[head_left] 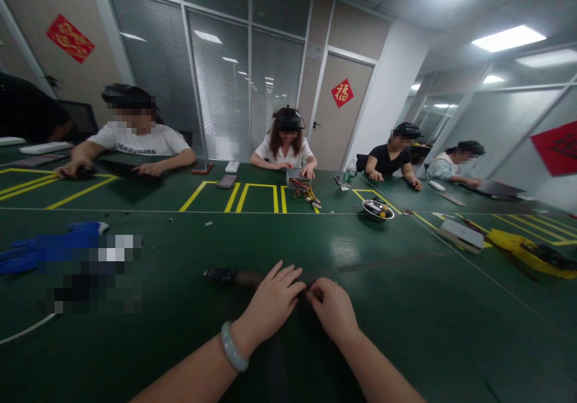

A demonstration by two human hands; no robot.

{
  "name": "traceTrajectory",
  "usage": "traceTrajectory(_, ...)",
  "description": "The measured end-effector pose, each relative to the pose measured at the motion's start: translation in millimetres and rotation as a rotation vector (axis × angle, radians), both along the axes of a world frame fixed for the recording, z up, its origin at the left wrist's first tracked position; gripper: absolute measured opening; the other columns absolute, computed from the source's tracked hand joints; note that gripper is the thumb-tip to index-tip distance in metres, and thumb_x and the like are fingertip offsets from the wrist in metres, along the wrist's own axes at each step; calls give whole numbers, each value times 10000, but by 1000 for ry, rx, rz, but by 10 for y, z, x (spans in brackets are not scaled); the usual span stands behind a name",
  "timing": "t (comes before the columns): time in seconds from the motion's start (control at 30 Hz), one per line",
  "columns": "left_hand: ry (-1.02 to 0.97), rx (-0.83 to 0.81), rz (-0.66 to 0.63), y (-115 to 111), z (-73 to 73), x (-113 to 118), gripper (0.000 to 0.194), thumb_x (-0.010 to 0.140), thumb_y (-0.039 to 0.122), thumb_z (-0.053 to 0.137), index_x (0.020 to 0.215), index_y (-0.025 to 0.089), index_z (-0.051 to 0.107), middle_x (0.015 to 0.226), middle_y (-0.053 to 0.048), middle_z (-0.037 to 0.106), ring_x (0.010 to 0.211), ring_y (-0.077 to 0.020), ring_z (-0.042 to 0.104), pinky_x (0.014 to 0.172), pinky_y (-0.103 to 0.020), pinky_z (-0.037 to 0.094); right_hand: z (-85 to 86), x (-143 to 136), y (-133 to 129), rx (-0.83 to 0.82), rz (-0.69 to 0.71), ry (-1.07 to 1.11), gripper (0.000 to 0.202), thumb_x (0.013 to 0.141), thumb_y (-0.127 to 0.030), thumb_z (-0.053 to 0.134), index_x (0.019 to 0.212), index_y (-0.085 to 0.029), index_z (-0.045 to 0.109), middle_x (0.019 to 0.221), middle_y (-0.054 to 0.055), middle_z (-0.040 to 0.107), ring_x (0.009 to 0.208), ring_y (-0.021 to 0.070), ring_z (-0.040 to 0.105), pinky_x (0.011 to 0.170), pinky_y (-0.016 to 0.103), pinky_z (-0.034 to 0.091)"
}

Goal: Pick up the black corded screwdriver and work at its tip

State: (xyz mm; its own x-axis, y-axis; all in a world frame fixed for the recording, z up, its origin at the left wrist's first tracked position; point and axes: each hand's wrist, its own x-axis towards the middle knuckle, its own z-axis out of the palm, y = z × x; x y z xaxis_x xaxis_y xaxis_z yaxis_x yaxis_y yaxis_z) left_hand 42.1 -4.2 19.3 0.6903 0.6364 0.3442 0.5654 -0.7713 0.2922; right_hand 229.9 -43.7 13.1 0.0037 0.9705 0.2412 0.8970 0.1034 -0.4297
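Left hand (276,293) outstretched, partly hiding dark rod (232,277), right hand (334,308) curled, grip unclear; metal bowl (377,216), bottle (348,175) beyond.

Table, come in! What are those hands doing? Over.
Left hand: fingers outstretched over long dark object. Right hand: fingers curled close by, grip unclear. Object on green table. Blue item off left, clear of both.

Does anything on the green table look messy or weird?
A bit. A small pale scrap lies loose on the green table, and coloured wires sprawl untidily beside the grey box. I see no spill. The long dark thing under the left hand is too dim to check.
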Motion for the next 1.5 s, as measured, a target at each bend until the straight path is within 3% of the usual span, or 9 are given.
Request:
traceTrajectory(0.13,9,-46,4,6,-41,9,376,882,151,555,1229,296,559,1416,-10,498,1313,-205,438,1159,-454,248,29,-2,3,15,23,-35,107,867,-228,538,787,-237,609,798,0,636,784,166,592,736,286,406)
traceTrajectory(0.33,12,-47,9,29,-74,-4,436,859,148,579,1266,297,534,1435,-10,479,1318,-214,434,1146,-447,286,-26,-22,46,33,50,-5,148,882,-164,469,899,-235,597,1241,28,588,991,164,611,857,289,428)
traceTrajectory(0.5,-1,1,-1,49,-110,-3,452,848,146,580,1274,287,528,1419,-18,496,1303,-216,458,1143,-463,296,-119,-39,100,-16,83,-8,186,863,-101,433,938,-229,545,947,25,638,894,180,606,790,282,420)
traceTrajectory(0.87,-26,119,2,53,-9,-74,684,836,299,661,1442,306,345,1464,-47,441,1389,-256,338,1173,-552,166,-123,153,6,-26,76,63,89,870,-158,419,872,-230,471,926,42,588,863,190,581,779,297,407)
traceTrajectory(1.0,-21,77,46,52,1,-78,893,812,408,694,1515,316,151,1545,-43,306,1436,-266,228,1183,-552,125,-36,866,-183,-110,-36,37,63,866,-265,428,842,-238,479,926,45,606,852,193,580,758,305,416)
traceTrajectory(1.13,-11,-13,75,86,-97,-84,918,840,543,619,1531,304,64,1584,-40,200,1453,-277,163,1183,-532,148,-26,2091,-466,-184,-228,10,159,826,-392,433,802,-250,499,901,68,645,818,223,598,724,336,443)
traceTrajectory(1.3,65,-217,105,152,-260,-138,780,908,652,412,1530,262,149,1587,-62,168,1456,-295,126,1165,-536,190,-127,3592,-922,-231,-570,130,179,645,-462,535,668,-285,551,865,129,693,766,298,643,697,424,467)
traceTrajectory(1.4,95,-279,97,170,-289,-163,746,924,677,316,1522,246,203,1589,-63,142,1458,-295,99,1171,-536,161,-227,4138,-1150,-205,-743,179,152,553,-453,590,603,-310,583,750,176,674,643,312,632,653,476,445)
traceTrajectory(1.5,96,-290,91,164,-271,-166,749,922,689,296,1521,246,210,1591,-57,125,1460,-291,79,1177,-531,138,-318,4375,-1252,-170,-771,198,182,519,-482,608,589,-314,597,710,204,654,609,325,626,645,505,433)
